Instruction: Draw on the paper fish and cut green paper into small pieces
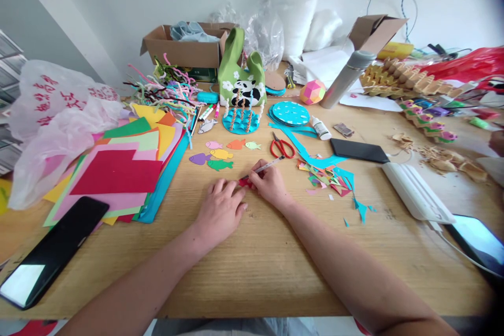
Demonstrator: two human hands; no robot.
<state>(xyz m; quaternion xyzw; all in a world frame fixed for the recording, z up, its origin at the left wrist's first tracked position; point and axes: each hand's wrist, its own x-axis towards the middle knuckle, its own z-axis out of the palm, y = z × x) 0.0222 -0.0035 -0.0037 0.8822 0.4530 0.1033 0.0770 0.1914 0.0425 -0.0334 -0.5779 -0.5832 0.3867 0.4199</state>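
Observation:
A thin pen (270, 164) is gripped in my right hand (270, 185), its tip low over a small red paper piece (244, 182). My left hand (221, 209) lies on the table just left of that piece, fingers spread and fingertips by its edge; part of the red paper is hidden by my hands. Beyond my hands lie several paper fish, among them a purple one (200, 159), a green one (220, 165) and an orange one (237, 144). Red-handled scissors (282, 146) rest open behind the pen.
Coloured paper sheets (118, 173) and a black phone (59, 247) lie left. Paper scraps (326, 178), a power bank (417, 191) and a grey bottle (346, 81) are on the right. A green panda bag (244, 76) stands behind a blue disc with twisted posts (241, 122).

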